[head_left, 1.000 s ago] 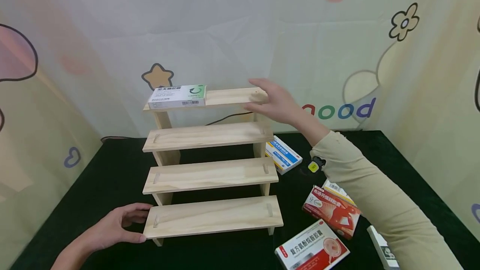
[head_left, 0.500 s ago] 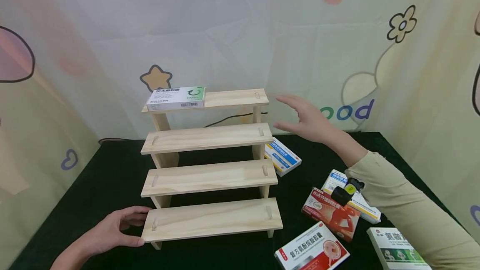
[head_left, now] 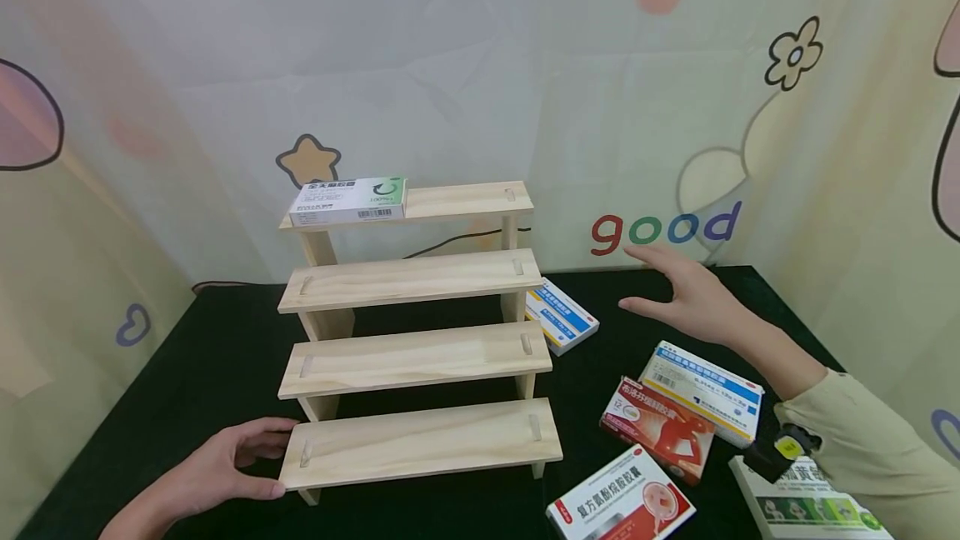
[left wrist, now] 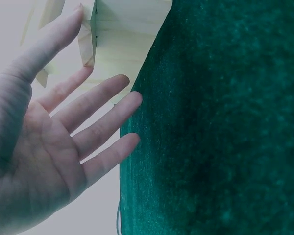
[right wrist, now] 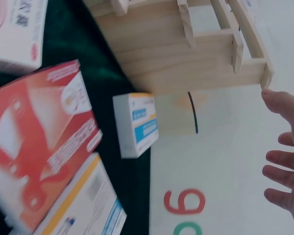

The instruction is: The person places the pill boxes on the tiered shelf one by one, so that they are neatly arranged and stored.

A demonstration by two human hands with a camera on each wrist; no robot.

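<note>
My left hand (head_left: 236,461) touches the left end of the lowest shelf of a pale wooden four-step display rack (head_left: 420,440), thumb by the front corner and index finger by the back one. In the left wrist view the hand's (left wrist: 63,132) other fingers are straight and spread. A white and green medicine box (head_left: 348,200) lies flat on the top shelf, at its left. My right hand (head_left: 693,294) hovers to the right of the rack, fingers extended, holding nothing. Beneath it is a white and blue medicine box (head_left: 705,390), which overlaps a red medicine box (head_left: 660,427).
A blue-striped box (head_left: 562,315) lies beside the rack's right side. At front right are a white and red box (head_left: 622,498) and a white and green box (head_left: 810,507), partly hidden by the right sleeve (head_left: 870,440). A printed curtain (head_left: 450,90) hangs behind the dark green cloth.
My right hand has moved from the right end of the top shelf rightward and down toward the boxes, uncovering the blue and white one. The left hand stays at the lowest shelf.
</note>
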